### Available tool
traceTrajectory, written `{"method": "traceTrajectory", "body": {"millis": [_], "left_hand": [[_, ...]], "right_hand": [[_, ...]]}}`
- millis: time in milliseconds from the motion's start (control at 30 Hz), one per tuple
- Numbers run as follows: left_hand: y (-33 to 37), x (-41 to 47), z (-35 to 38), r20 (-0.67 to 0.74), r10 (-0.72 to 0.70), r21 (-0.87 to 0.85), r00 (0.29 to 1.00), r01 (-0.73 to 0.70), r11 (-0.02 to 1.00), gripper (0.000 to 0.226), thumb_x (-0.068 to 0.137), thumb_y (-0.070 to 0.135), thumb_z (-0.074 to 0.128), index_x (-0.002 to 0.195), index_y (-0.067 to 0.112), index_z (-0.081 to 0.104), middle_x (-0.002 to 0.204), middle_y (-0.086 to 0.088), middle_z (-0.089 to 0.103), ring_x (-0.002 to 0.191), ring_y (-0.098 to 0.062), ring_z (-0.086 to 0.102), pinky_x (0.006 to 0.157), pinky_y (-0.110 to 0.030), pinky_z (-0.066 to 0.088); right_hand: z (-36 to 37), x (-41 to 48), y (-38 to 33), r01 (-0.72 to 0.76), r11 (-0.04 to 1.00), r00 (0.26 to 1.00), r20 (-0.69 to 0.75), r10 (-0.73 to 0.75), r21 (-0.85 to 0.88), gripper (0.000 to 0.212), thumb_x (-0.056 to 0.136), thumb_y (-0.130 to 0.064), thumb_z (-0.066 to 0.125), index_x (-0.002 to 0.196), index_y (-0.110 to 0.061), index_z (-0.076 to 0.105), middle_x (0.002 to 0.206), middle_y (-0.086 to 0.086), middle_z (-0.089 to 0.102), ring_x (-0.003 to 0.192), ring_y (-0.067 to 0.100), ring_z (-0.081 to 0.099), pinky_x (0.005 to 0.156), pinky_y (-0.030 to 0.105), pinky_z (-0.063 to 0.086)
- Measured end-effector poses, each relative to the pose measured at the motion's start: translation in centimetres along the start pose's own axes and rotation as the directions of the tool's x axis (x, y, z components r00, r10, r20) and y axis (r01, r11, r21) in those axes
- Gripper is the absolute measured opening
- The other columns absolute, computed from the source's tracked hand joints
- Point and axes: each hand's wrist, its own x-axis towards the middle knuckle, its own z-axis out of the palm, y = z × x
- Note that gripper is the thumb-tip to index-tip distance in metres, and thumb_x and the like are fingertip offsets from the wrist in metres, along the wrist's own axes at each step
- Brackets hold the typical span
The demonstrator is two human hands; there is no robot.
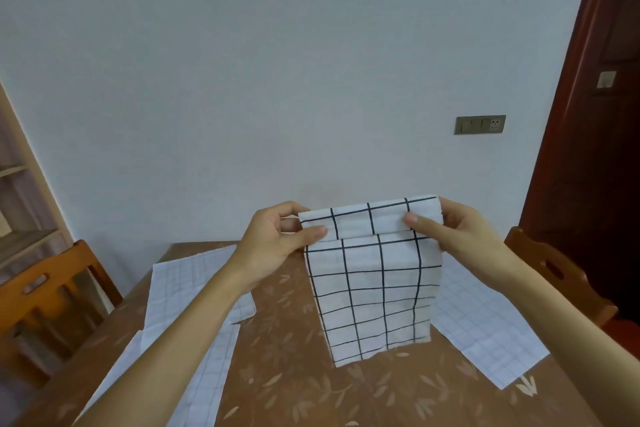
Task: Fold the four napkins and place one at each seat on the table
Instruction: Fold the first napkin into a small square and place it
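Observation:
A white napkin with a black grid (377, 291) hangs in the air above the table, its top edge doubled over. My left hand (277, 243) pinches its upper left corner and my right hand (460, 232) pinches its upper right corner. The napkin's lower edge is close to the tabletop; I cannot tell if it touches. Three more napkins lie flat and unfolded: one at the far left (183, 277), one at the near left (211, 367) partly under my left forearm, and one on the right (485, 333).
The table (287, 374) has a brown cloth with a leaf pattern and stands against a pale wall. A wooden chair (45, 291) stands at the left side and another (561, 274) at the right. A dark door (599, 149) is at the far right.

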Motion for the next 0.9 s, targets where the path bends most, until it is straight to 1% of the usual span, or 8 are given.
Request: {"method": "traceTrajectory", "body": {"millis": [100, 233, 400, 533, 600, 700, 800, 900], "left_hand": [[-0.2, 0.3, -0.4, -0.008, 0.019, -0.01, 1.0, -0.02, 1.0, 0.021, 0.085, 0.009, 0.077, 0.103, 0.004, 0.068, 0.096, -0.015, 0.078, 0.087, -0.021, 0.075, 0.084, -0.026, 0.059], [-0.2, 0.5, -0.9, 0.015, 0.001, -0.083, 1.0, 0.001, 0.997, 0.017, 0.087, 0.0, 0.073, 0.097, 0.013, 0.068, 0.092, -0.005, 0.078, 0.086, -0.011, 0.072, 0.079, -0.017, 0.054], [0.2, 0.3, -1.1, 0.068, -0.073, -0.286, 0.995, 0.089, 0.954, 0.03, 0.1, -0.002, 0.044, 0.092, 0.006, 0.072, 0.112, -0.013, 0.075, 0.096, -0.023, 0.072, 0.081, -0.034, 0.06], [-0.5, 0.4, -1.2, 0.11, -0.119, -0.271, 0.987, 0.145, 0.952, 0.028, 0.093, 0.032, 0.063, 0.116, 0.021, 0.073, 0.109, -0.01, 0.072, 0.097, -0.026, 0.068, 0.086, -0.045, 0.055], [-0.8, 0.4, -0.8, 0.086, -0.129, -0.122, 0.988, 0.139, 0.983, 0.032, 0.087, 0.028, 0.077, 0.119, 0.027, 0.072, 0.098, -0.002, 0.075, 0.094, -0.019, 0.069, 0.087, -0.037, 0.056], [-0.8, 0.3, -0.3, 0.058, -0.107, -0.142, 0.993, 0.114, 0.983, 0.034, 0.086, 0.01, 0.075, 0.12, 0.017, 0.072, 0.091, -0.003, 0.078, 0.089, -0.018, 0.074, 0.08, -0.024, 0.057], [-0.8, 0.6, -0.5, -0.015, -0.096, -0.202, 0.995, 0.091, 0.975, 0.032, 0.084, 0.006, 0.076, 0.115, 0.012, 0.073, 0.104, -0.009, 0.079, 0.1, -0.025, 0.074, 0.092, -0.035, 0.057], [-0.8, 0.8, -0.6, -0.061, -0.075, -0.203, 0.995, 0.061, 0.977, 0.029, 0.083, 0.005, 0.077, 0.112, 0.009, 0.073, 0.104, -0.009, 0.078, 0.099, -0.024, 0.074, 0.092, -0.033, 0.057]], "right_hand": [[0.0, -0.1, 0.1, -0.031, 0.997, 0.997, 0.073, 0.036, -0.069, 0.019, 0.088, -0.016, 0.071, 0.107, -0.018, 0.072, 0.091, 0.0, 0.079, 0.082, 0.012, 0.076, 0.066, 0.025, 0.06], [-0.3, 0.2, 1.0, 0.035, 0.998, 0.999, -0.023, -0.036, -0.047, 0.016, 0.091, -0.01, 0.068, 0.1, -0.017, 0.078, 0.088, 0.024, 0.07, 0.08, 0.025, 0.069, 0.071, 0.034, 0.059], [-0.4, 0.4, 0.8, 0.087, 0.996, 0.995, -0.04, -0.087, -0.004, 0.05, 0.095, 0.012, 0.051, 0.087, -0.026, 0.082, 0.1, -0.001, 0.078, 0.088, 0.018, 0.075, 0.063, 0.031, 0.062], [-0.2, 1.0, 1.0, 0.122, 0.992, 0.989, -0.09, -0.119, 0.02, 0.054, 0.096, 0.009, 0.05, 0.077, -0.031, 0.082, 0.095, -0.005, 0.078, 0.086, 0.012, 0.073, 0.066, 0.029, 0.061], [0.0, 1.2, 0.9, 0.187, 0.982, 0.977, -0.098, -0.189, -0.036, 0.057, 0.094, 0.013, 0.05, 0.077, -0.031, 0.082, 0.094, -0.007, 0.078, 0.087, 0.008, 0.071, 0.07, 0.022, 0.057], [-0.2, 1.3, 1.2, 0.256, 0.962, 0.962, -0.079, -0.263, -0.09, 0.056, 0.092, 0.019, 0.047, 0.091, -0.026, 0.081, 0.101, -0.003, 0.077, 0.097, 0.012, 0.07, 0.081, 0.021, 0.055], [-0.7, 1.4, 1.7, 0.125, 0.986, 0.991, -0.071, -0.117, 0.113, 0.051, 0.099, 0.007, 0.041, 0.119, -0.028, 0.073, 0.106, 0.001, 0.077, 0.101, 0.02, 0.072, 0.089, 0.032, 0.057], [-0.8, 1.4, 1.7, -0.109, 0.953, 0.993, 0.071, 0.093, 0.283, 0.041, 0.098, -0.028, 0.04, 0.131, -0.017, 0.062, 0.089, 0.003, 0.074, 0.089, 0.024, 0.069, 0.089, 0.039, 0.052]]}}
